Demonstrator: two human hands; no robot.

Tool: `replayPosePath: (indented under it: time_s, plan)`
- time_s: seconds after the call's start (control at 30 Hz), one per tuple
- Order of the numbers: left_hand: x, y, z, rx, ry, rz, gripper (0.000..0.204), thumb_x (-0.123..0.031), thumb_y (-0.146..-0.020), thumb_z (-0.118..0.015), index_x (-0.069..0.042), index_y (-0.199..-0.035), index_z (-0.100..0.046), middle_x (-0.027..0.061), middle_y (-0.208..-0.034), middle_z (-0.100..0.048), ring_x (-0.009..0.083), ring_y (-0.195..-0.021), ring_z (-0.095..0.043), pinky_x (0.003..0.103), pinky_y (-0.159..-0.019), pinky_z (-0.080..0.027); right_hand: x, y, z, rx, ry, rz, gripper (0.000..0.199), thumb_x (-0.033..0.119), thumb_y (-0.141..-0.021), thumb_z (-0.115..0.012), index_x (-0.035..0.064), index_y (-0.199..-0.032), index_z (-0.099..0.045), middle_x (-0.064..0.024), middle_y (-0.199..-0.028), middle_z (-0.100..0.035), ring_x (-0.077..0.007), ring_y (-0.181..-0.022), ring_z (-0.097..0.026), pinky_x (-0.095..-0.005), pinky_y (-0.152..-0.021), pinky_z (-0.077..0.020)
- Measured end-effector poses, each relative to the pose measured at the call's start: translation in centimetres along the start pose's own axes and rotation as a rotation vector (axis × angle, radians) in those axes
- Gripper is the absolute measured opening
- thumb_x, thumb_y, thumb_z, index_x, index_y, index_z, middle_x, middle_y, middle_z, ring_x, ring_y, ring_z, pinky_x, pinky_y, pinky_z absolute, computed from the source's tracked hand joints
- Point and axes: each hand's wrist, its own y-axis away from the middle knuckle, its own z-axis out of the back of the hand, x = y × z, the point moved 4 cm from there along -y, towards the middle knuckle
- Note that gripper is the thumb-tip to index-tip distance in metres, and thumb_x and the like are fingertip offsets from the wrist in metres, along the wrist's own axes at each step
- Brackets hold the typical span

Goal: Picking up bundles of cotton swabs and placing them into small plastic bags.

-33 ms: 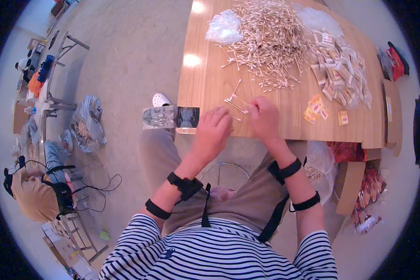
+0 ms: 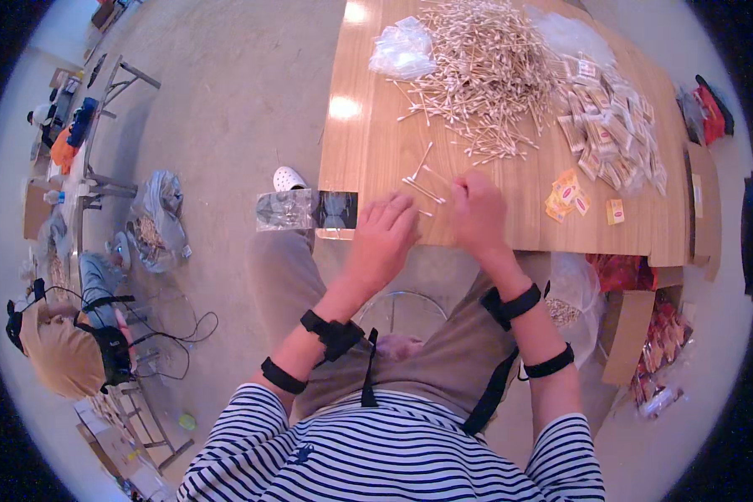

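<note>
My left hand (image 2: 382,236) is at the front edge of the wooden table (image 2: 372,155), fingers bent and close together. Whatever lies under them is hidden; a white swab tip (image 2: 425,213) shows just beside the fingertips. To its right, my right hand (image 2: 479,213) is closed in a pinch, slightly blurred, with a cotton swab (image 2: 435,174) sticking out leftward from the fingers. A few loose cotton swabs (image 2: 423,190) lie between the two hands. Left of my left hand, a clear and black plastic packet (image 2: 305,210) overhangs the table's corner.
A large heap of cotton swabs (image 2: 494,75) covers the far middle of the table. Beside it lie clear plastic bags (image 2: 402,48) and packed swab bundles (image 2: 607,125). Small yellow cards (image 2: 566,197) sit nearer. Another person (image 2: 67,347) sits at the left. An open carton (image 2: 627,335) stands at the right.
My right hand has shifted slightly to the right, and the swab in it has moved along. My left hand has barely moved.
</note>
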Motion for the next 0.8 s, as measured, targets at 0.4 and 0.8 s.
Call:
replayPosePath:
  time_s: [0.4, 0.8]
  plan:
    - [0.0, 1.5, -0.6, 0.108, 0.092, 0.011, 0.057, -0.015, -0.077, -0.078, 0.002, -0.128, -0.057, 0.0182, -0.146, -0.049, 0.0382, -0.141, -0.039, 0.050, -0.117, -0.032, 1.6, 1.9, -2.2, -0.017, 0.022, 0.279, 0.004, 0.006, -0.081, -0.058, 0.0039, -0.084, -0.059, -0.0175, -0.087, -0.057, -0.0395, -0.082, -0.060, -0.0496, -0.069, -0.0491]
    - [0.2, 0.8, -0.7, 0.146, -0.008, -0.010, 0.088, -0.032, -0.070, -0.081, 0.002, -0.143, -0.045, 0.0171, -0.154, -0.039, 0.0331, -0.147, -0.032, 0.051, -0.120, -0.023, 1.4, 1.4, -2.0, -0.049, 0.010, 0.255, 0.005, 0.009, -0.085, -0.060, 0.0041, -0.086, -0.060, -0.0170, -0.089, -0.059, -0.0391, -0.080, -0.062, -0.0504, -0.066, -0.0498]
